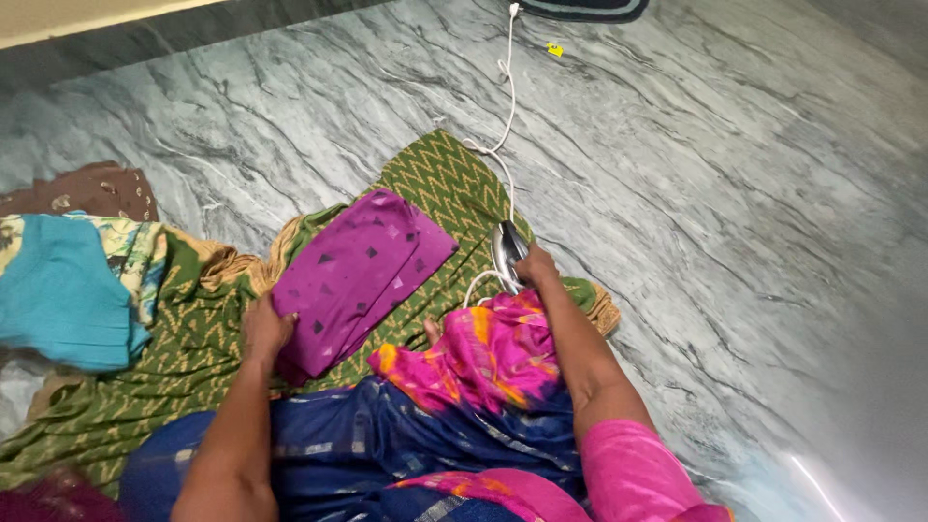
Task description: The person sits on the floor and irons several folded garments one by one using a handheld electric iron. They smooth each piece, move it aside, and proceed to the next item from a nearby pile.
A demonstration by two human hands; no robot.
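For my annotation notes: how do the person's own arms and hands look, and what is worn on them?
Both forearms are bare. The right arm has a short bright pink sleeve ending above the elbow. No sleeve shows on the left arm. No rings, bangles or watch are visible on either hand.

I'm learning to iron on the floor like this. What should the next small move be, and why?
Probably bring the iron across onto the folded purple cloth. The right hand grips the iron, which stands off to the side on the green cloth, while the left hand presses the purple cloth's near corner flat.
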